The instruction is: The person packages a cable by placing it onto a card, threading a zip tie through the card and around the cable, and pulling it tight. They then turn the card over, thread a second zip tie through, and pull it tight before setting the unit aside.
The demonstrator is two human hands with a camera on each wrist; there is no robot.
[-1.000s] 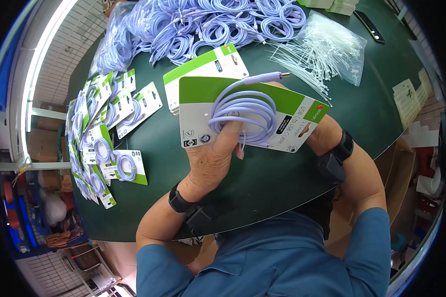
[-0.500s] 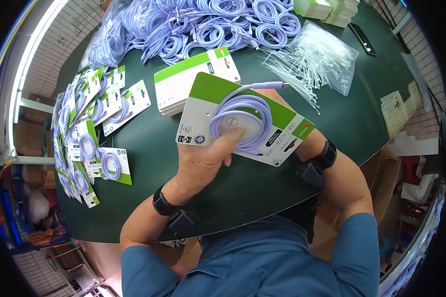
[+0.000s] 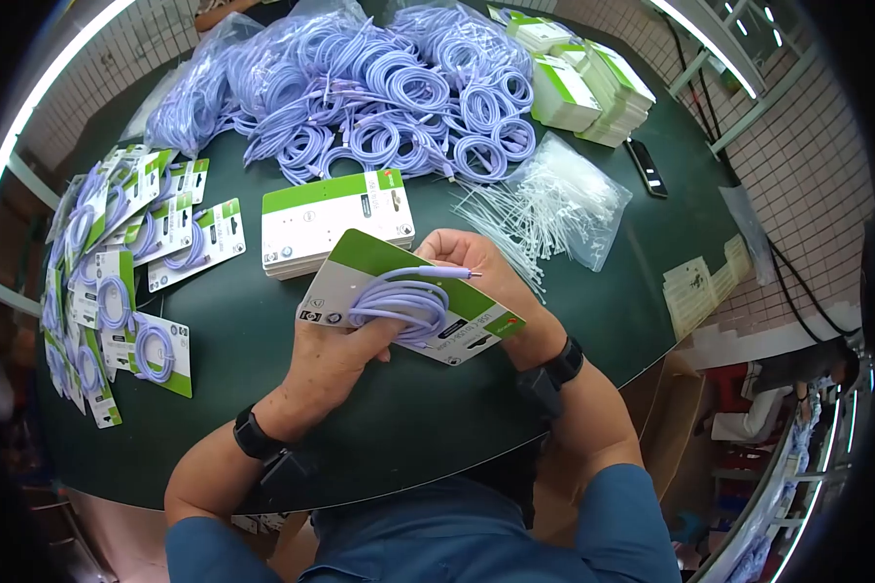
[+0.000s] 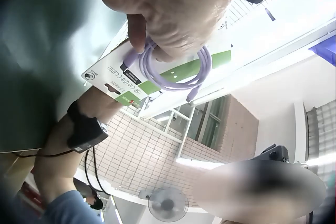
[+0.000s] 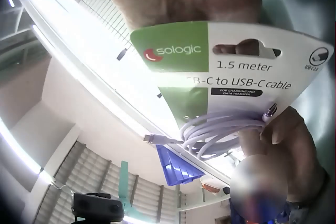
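Note:
My left hand grips a green and white cable card, its thumb over a coiled lilac USB-C cable on the front. One cable end, with its metal plug, sticks out along the card's upper edge. Behind the right part of the card is my right hand, its knuckles bent above that edge and its fingertips partly hidden; I cannot tell what they hold. In the right wrist view the card's printed face shows a hang hole, and the coil lies below the print.
A stack of cards lies just beyond my hands. Carded cables pile up at the left. Loose coils heap at the back, with more card stacks. White cable ties spill from a bag; a phone lies at the right.
The view has swung, shifting the table left and down in it. The card tilts flatter, and more of my right hand shows above its edge. My left hand keeps its grip.

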